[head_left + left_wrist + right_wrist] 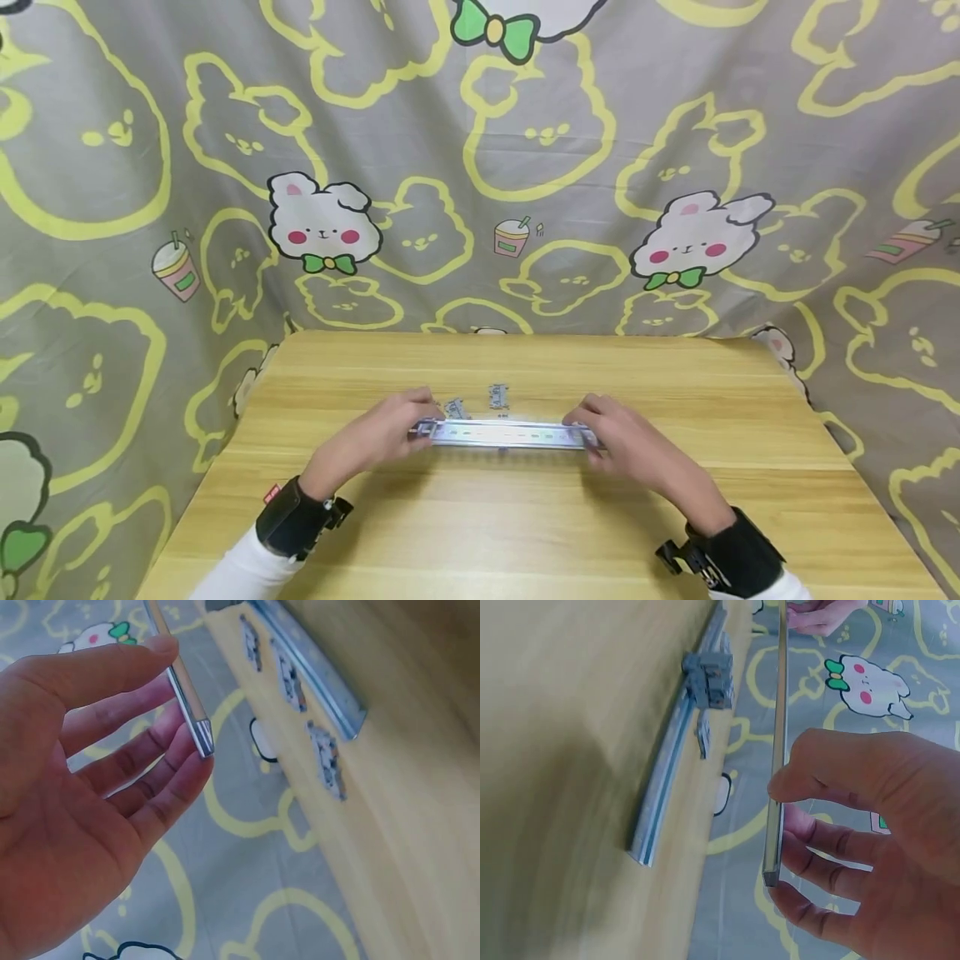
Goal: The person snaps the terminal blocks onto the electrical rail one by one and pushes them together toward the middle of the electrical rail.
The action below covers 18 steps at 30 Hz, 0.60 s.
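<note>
A long, shiny slotted metal rail (498,433) is held level above the table by both hands. My left hand (393,425) pinches its left end, thumb on one side and fingertips on the other. At the right end, my right hand (617,435) grips it likewise. Under it, a second metal rail (667,772) lies on the table, with a grey clip-like block (709,679) standing on it. Behind that rail lie several loose grey block pieces, such as one piece (498,396) and another (325,759). The held rail hides most of the lower one in the head view.
The wooden table (525,533) reaches back to a grey curtain (420,242) with cartoon prints, which also hangs along both sides. A small red tag (272,493) shows beside the left wrist strap.
</note>
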Motion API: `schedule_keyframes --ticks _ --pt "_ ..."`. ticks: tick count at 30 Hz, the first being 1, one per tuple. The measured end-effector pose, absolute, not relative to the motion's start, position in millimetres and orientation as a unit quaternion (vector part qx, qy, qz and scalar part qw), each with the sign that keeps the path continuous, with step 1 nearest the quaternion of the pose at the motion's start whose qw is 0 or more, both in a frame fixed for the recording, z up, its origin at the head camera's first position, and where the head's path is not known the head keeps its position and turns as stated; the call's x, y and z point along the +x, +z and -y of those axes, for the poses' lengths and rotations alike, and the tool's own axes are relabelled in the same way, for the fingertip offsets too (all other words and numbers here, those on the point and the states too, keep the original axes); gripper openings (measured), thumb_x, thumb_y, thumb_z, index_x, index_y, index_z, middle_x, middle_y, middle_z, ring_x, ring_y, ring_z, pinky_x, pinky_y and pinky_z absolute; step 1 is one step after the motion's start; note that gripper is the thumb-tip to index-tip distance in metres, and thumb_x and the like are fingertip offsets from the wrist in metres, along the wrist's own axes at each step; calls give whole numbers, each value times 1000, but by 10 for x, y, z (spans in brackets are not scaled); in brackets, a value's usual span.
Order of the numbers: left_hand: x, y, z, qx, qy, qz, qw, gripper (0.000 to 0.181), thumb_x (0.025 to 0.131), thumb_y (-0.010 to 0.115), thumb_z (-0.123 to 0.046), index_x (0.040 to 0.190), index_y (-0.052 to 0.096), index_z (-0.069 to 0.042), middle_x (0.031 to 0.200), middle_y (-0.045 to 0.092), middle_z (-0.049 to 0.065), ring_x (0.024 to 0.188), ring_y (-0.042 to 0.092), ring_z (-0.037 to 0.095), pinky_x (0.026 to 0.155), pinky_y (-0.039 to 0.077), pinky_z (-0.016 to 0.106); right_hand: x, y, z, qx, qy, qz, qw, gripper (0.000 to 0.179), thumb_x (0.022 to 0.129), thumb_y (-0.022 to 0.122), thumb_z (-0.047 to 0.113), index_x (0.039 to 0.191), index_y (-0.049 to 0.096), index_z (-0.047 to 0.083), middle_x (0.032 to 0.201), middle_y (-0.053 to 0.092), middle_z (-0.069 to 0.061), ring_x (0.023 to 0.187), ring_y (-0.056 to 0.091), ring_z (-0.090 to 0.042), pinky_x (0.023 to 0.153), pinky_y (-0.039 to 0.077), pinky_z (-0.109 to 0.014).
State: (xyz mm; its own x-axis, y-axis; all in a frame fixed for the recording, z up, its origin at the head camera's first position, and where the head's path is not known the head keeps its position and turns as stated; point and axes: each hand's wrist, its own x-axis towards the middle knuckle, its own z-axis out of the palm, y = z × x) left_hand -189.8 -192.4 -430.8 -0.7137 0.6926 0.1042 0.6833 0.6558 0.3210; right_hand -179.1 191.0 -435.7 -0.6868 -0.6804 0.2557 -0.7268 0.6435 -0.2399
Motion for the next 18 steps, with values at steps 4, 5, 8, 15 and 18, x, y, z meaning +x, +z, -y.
schedule_keyframes --ticks 4,5,8,15,18 --pt "-1770 -4381 1927 372 171 -912 20 33 84 84 -10 115 73 -5 106 63 4 90 63 18 78 58 24 -1683 -4455 -1912 388 176 903 59 43 72 77 0 114 72 7 100 62 -3 82 51 -10 67 52 -25" --pt "-1739 -4402 1925 371 170 -913 25 33 84 84 -11 115 73 -5 105 62 3 90 63 17 78 58 23 -1656 -4487 -1912 387 179 903 55 43 72 77 0 114 72 7 100 62 -2 81 51 -10 67 52 -25" --pt "-1656 -4469 1915 368 174 -912 45 33 84 84 -12 114 74 -7 104 63 1 89 62 15 78 57 21 -1571 -4585 -1923 384 186 903 42 42 73 77 0 114 72 8 99 60 -1 79 49 -8 64 50 -23" --pt "-1515 -4623 1896 357 179 -915 62 32 82 85 -15 111 75 -8 104 65 0 89 62 12 79 57 22 -1422 -4753 -1951 374 207 904 11 42 72 78 3 113 71 10 99 60 2 78 48 -5 64 49 -21" --pt "-1468 -4679 1889 353 182 -915 65 31 82 85 -15 111 75 -8 104 65 0 90 61 12 80 57 23 -1390 -4775 -1952 366 209 907 -1 42 73 78 4 113 71 11 101 60 2 80 50 -7 66 50 -23"
